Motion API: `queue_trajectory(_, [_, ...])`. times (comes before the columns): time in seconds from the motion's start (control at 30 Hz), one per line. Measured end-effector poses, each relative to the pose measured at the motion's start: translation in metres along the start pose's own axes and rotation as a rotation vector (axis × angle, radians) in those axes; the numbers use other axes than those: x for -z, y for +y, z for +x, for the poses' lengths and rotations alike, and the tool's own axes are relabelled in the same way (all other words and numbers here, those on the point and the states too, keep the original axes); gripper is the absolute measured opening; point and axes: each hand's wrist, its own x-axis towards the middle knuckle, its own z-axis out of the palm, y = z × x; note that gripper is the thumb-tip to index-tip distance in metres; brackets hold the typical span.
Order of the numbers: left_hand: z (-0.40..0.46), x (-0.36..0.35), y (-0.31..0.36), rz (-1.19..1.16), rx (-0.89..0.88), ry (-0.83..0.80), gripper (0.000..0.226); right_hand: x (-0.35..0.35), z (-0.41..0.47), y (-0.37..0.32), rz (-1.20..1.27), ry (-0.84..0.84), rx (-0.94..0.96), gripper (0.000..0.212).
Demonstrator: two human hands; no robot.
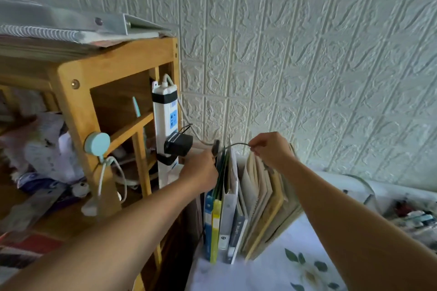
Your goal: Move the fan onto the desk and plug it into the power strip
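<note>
A white power strip [163,111] is strapped upright with black tape to the side of a wooden shelf unit [78,106]. A black adapter [177,144] is plugged into its lower part, and a blue socket above it is free. My left hand [201,170] pinches a small dark plug [216,146] just right of the adapter. A thin dark cable [236,144] arcs from the plug to my right hand [269,149], which pinches it above the books. The fan is not in view.
Upright books and folders [238,208] stand on a floral cloth [295,267] below my hands. A round teal hook [97,143] with a white cord hangs on the shelf's front post. Binders lie on top of the shelf. A textured white wall is behind.
</note>
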Motion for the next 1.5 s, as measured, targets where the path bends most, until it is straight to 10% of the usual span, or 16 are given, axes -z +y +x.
queue_trajectory(0.7, [-0.025,-0.026,0.002,0.111,-0.108,0.038,0.023,0.007,-0.066,0.029,-0.175,-0.196,0.020,0.054])
queue_trajectory(1.5, [-0.055,-0.034,0.034,0.101,-0.280,0.137,0.033,0.033,-0.134,0.035,-0.224,-0.004,-0.094,0.060])
